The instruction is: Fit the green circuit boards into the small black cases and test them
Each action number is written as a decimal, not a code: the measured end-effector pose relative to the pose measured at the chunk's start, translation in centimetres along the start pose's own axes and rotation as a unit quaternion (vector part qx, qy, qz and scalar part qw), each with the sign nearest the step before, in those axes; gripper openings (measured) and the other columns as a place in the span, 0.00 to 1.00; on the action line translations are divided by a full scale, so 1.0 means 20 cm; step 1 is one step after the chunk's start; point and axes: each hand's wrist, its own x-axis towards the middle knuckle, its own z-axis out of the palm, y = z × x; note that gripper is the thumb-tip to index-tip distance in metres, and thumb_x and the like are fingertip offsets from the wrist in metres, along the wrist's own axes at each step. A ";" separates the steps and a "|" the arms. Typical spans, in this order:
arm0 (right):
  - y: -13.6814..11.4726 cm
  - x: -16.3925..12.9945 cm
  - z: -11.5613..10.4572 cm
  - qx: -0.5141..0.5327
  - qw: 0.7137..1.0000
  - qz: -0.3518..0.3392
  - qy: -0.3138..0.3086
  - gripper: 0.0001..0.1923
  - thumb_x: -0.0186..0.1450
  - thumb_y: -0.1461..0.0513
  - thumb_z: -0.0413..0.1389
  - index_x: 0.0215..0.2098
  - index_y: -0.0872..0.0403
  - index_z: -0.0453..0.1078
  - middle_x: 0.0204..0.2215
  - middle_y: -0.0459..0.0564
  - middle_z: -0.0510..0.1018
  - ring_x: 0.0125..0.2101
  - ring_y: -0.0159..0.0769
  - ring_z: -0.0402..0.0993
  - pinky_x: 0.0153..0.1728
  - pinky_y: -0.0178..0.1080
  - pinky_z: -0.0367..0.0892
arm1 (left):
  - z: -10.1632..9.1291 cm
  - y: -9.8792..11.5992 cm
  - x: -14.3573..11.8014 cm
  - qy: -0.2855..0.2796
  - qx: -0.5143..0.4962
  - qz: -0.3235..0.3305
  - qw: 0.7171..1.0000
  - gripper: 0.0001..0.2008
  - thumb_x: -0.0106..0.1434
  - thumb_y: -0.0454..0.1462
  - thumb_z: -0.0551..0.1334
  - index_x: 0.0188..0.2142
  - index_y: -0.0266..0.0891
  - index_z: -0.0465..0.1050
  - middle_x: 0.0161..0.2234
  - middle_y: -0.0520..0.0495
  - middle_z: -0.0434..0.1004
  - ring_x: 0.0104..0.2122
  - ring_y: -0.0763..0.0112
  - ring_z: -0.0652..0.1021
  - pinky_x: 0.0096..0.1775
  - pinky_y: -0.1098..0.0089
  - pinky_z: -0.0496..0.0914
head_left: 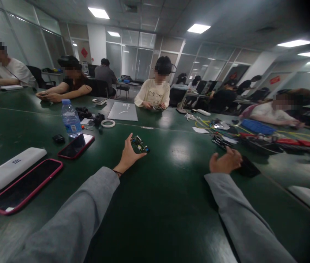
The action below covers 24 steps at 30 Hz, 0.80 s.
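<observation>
My left hand (129, 156) grips a small green circuit board (140, 144) between thumb and fingers, over the middle of the table. Blue and silver components show on the board's face. Off to the right, my right hand (226, 161) is raised a little over the table with its thumb apart from half-bent fingers, and I see nothing held in it. Just beyond its fingertips lies a dark metallic item (220, 141), too blurred to name. A flat black object (248, 167) lies beside that hand, partly covered by it.
On the left of the green table (155, 212) are a white power bank (15, 166), two red-edged phones (27, 186) (76, 145), a water bottle (71, 118) and a tape roll (108, 123). Cables and a blue tray (257, 126) lie at right. A co-worker (155, 91) sits opposite.
</observation>
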 end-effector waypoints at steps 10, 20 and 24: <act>-1.15 -0.42 -0.27 0.198 0.871 -0.394 -0.216 0.31 0.60 0.64 0.52 0.61 0.51 0.52 0.61 0.54 0.49 0.60 0.48 0.46 0.55 0.51 0.54 | 0.04 -0.05 0.01 -0.034 -0.082 -0.081 0.993 0.52 0.45 0.46 0.70 0.62 0.36 0.42 0.50 0.36 0.66 0.49 0.58 0.71 0.51 0.58 0.63; -1.17 -0.43 -0.20 0.283 0.846 -0.348 -0.289 0.28 0.57 0.71 0.52 0.54 0.46 0.61 0.52 0.50 0.65 0.52 0.43 0.61 0.48 0.48 0.65 | 0.04 -0.02 -0.01 -0.093 -0.093 -0.039 0.991 0.49 0.44 0.44 0.70 0.62 0.38 0.47 0.48 0.38 0.69 0.48 0.59 0.72 0.51 0.56 0.63; -1.17 -0.44 -0.18 0.311 0.859 -0.296 -0.279 0.21 0.60 0.68 0.52 0.52 0.48 0.63 0.49 0.50 0.68 0.49 0.41 0.64 0.48 0.46 0.65 | 0.04 -0.02 0.01 -0.104 -0.119 -0.035 0.987 0.41 0.50 0.46 0.67 0.59 0.38 0.53 0.49 0.38 0.69 0.49 0.61 0.72 0.51 0.58 0.64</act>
